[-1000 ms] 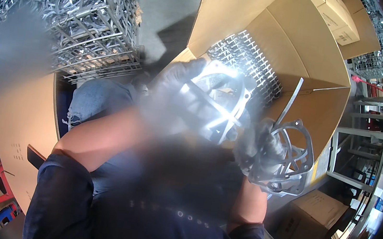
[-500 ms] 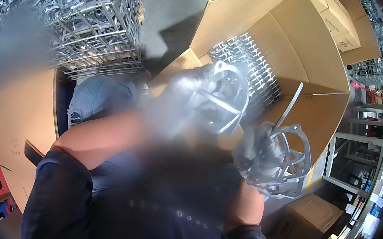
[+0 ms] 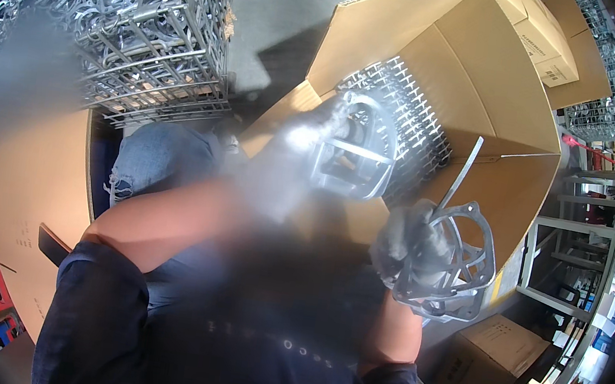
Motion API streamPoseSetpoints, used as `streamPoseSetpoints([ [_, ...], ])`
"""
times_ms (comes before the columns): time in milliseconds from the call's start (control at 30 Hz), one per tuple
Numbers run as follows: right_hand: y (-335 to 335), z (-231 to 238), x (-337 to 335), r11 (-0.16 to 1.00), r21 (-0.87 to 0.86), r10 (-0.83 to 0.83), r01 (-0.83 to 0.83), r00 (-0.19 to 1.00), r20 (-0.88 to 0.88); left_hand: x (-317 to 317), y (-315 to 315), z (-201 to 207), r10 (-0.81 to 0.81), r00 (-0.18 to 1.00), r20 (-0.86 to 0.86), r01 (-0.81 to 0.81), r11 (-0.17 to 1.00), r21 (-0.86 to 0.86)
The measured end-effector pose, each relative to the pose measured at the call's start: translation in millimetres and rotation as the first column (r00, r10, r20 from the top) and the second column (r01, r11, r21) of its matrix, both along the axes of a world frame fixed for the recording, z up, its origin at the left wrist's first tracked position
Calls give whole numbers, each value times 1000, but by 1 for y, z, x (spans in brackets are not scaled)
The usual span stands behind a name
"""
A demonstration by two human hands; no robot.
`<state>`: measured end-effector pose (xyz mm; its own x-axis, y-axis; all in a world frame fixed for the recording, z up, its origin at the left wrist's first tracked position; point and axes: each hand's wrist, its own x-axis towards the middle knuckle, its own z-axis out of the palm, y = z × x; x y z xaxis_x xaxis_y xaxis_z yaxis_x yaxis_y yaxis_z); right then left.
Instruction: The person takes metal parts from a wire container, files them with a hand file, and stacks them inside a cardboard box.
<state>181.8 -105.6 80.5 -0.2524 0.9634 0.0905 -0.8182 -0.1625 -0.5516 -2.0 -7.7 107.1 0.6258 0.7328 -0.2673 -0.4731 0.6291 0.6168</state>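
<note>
My left hand (image 3: 289, 151), in a grey glove and blurred, is closed on a rounded metal frame (image 3: 383, 159) with a crossbar. It holds this frame over the opening of a large cardboard box. To the right, my gloved right hand (image 3: 405, 244) grips more open metal frames (image 3: 480, 250), which overlap, so I cannot tell how many. A long, thin, flat metal strip (image 3: 463, 170) sticks up from the right hand; its lower end is hidden. Inside the cardboard box (image 3: 485, 83), metal parts (image 3: 412, 109) lie in close, regular rows.
A wire cage (image 3: 164, 41) heaped with similar metal frames stands at the far left. Brown cardboard (image 3: 20, 193) lies along the left side. A closed carton (image 3: 495, 357) sits low on the right, beside a metal rack (image 3: 574, 235). More cartons (image 3: 544, 44) stand behind the box.
The frame in my left hand has turned and shifted slightly up and left. My right hand has moved only a little, still gripping its frames and the strip.
</note>
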Motion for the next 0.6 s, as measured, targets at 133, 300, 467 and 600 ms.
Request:
streamPoseSetpoints([
  [133, 0, 0, 1, 1000, 2, -8, 8, 1000, 22, 2, 0, -1, -31, 998, 48, 29, 999, 33],
  [300, -1, 4, 0, 1000, -5, -30, 30, 998, 57, 7, 2, -6, -37, 998, 53, 38, 999, -19],
  [467, 1, 6, 1, 999, -29, -24, 25, 999, 44, 7, 3, -14, -61, 996, 58, 66, 993, -98],
  [600, -1, 8, 0, 998, -55, 7, -6, 1000, 21, 0, 2, -10, -152, 985, 79, 150, 988, 35],
])
